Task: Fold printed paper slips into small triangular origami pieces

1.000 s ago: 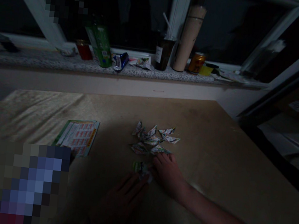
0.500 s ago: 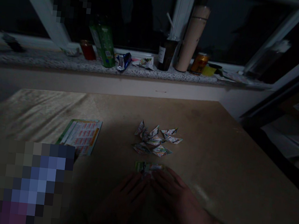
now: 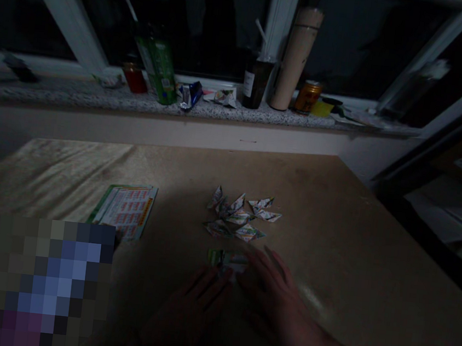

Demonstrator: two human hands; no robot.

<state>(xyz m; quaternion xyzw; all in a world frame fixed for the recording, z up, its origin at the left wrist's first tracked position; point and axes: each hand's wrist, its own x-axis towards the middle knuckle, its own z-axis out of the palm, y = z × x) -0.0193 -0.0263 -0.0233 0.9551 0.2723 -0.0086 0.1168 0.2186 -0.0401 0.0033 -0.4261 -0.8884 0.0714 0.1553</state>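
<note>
A small piece of printed green and white paper lies on the table in front of me, its near part covered by my fingers. My left hand rests flat with its fingertips on the paper's near edge, open. To the right, my right hand is open with its fingers apart, at the paper's right end; dim light hides whether it touches. Just beyond the paper sits a cluster of several folded printed-paper pieces with pointed ends.
A stack of printed sheets lies left on the brown table. On the granite windowsill stand a green bottle, a dark cup with a straw, a tall pinkish flask and an orange can.
My right hand has shifted slightly right and its fingers have spread, baring more of the paper. My left hand stays nearly in place. The folded pieces have not moved.
</note>
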